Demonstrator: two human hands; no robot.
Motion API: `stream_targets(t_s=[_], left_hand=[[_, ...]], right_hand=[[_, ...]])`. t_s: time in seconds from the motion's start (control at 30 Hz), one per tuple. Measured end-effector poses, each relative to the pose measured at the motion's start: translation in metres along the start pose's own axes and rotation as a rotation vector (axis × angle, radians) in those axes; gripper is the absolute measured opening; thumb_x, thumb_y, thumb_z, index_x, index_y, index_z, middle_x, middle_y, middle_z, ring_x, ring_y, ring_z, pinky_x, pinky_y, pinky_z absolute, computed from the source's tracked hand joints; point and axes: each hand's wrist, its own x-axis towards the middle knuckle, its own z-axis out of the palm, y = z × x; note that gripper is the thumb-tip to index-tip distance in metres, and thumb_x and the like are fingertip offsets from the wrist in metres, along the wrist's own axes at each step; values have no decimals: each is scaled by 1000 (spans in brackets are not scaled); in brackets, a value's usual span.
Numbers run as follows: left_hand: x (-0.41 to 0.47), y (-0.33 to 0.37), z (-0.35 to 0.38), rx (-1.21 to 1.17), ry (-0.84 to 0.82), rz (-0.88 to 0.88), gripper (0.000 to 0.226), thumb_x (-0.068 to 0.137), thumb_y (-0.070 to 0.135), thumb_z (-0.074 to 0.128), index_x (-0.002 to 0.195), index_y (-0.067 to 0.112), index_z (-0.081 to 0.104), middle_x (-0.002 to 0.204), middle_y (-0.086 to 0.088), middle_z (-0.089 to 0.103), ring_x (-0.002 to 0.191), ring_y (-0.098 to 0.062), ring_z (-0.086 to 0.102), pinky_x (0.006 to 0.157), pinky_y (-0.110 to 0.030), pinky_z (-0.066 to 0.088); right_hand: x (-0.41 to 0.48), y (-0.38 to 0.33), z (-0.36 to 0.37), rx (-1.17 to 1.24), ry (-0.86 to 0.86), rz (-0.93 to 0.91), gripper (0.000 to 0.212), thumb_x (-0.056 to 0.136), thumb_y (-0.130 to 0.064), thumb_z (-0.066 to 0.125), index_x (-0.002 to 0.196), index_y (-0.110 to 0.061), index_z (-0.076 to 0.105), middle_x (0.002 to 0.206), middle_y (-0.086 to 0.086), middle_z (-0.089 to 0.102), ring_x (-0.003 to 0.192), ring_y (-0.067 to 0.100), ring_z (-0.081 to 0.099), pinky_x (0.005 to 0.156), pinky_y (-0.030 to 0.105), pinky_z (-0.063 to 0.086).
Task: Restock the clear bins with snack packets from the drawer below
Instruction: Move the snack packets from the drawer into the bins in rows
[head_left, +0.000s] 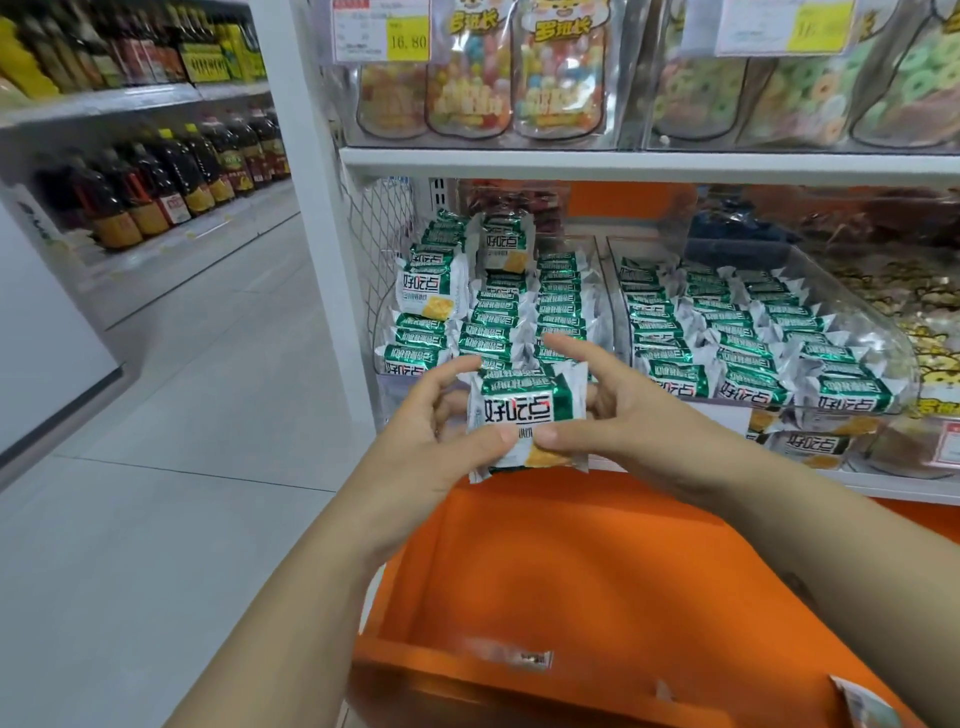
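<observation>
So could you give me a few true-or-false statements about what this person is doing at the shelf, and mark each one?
1. Both the left hand and the right hand hold snack packets. True.
2. The orange drawer is shut. False: it is pulled open.
3. The clear bins contain green-and-white packets. True.
4. The shelf above the bins holds bottles. False: it holds bags of sweets; the bottles stand on shelves to the left.
</observation>
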Motion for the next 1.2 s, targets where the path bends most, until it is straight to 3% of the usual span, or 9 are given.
stream_targets(t_s=[0.13, 0.3, 0.4, 0.5, 0.6, 0.7, 0.77, 0.97, 1.2], left_hand=[[20, 4, -14, 69, 62, 48, 73, 68, 39, 74, 134, 38, 43, 123, 8, 62, 109, 0, 60, 93, -24, 51], [48, -10, -36, 535, 362, 171, 49, 90, 27, 63, 135, 31, 45, 127, 18, 53, 112, 8, 47, 85, 5, 28], [61, -23, -49, 704, 414, 197, 40, 93, 21, 59, 132, 28, 51, 132, 9, 52, 127, -7, 41, 103, -17, 30], [73, -34, -57, 780, 405, 195, 37, 93, 17, 57, 129, 28, 54, 129, 12, 51, 129, -10, 39, 107, -20, 26], [81, -41, -63, 795, 418, 196, 35, 93, 14, 56, 125, 28, 56, 121, 17, 46, 125, -6, 38, 98, -7, 21], [87, -44, -65, 789, 435, 205, 33, 93, 14, 56, 122, 31, 58, 116, 21, 43, 119, -1, 38, 90, 2, 21], [91, -46, -65, 782, 428, 221, 33, 93, 14, 56, 119, 34, 57, 113, 22, 41, 116, 2, 37, 89, -1, 24], [96, -50, -71, 786, 441, 260, 29, 92, 13, 56, 117, 28, 62, 109, 21, 43, 111, 1, 40, 92, -7, 29], [99, -50, -69, 750, 465, 296, 28, 92, 11, 55, 114, 25, 64, 107, 18, 45, 109, -6, 46, 98, -32, 39]], right_hand=[[34, -14, -1, -88, 37, -39, 56, 69, -18, 77, 118, -28, 52, 79, -6, 72, 72, 15, 63, 62, 26, 51], [94, -14, -18, -281, 386, -90, 52, 79, -26, 76, 117, -31, 42, 92, 1, 66, 69, 15, 64, 70, 36, 54], [131, -8, -30, -346, 523, -92, 56, 84, -28, 72, 123, -28, 33, 118, 6, 55, 95, 33, 66, 85, 45, 51], [164, -6, -37, -411, 604, -94, 68, 89, -27, 68, 140, -13, 25, 144, 9, 39, 125, 23, 45, 93, 26, 35], [195, 0, -43, -498, 624, -83, 62, 89, -27, 67, 137, -6, 33, 126, 13, 51, 111, 22, 53, 82, 24, 40], [214, 7, -48, -601, 584, -108, 52, 90, -22, 66, 131, -10, 37, 87, 5, 50, 61, 16, 52, 44, 14, 39], [223, 13, -54, -613, 553, -124, 48, 89, -20, 67, 128, -13, 39, 91, 4, 46, 57, 18, 48, 36, 8, 32], [235, 20, -62, -648, 646, -199, 59, 82, -20, 75, 131, -15, 43, 88, -3, 45, 68, 13, 45, 60, 19, 36], [238, 30, -57, -984, 656, -215, 45, 94, -16, 55, 139, -17, 48, 133, 15, 53, 101, 32, 61, 87, 30, 46]])
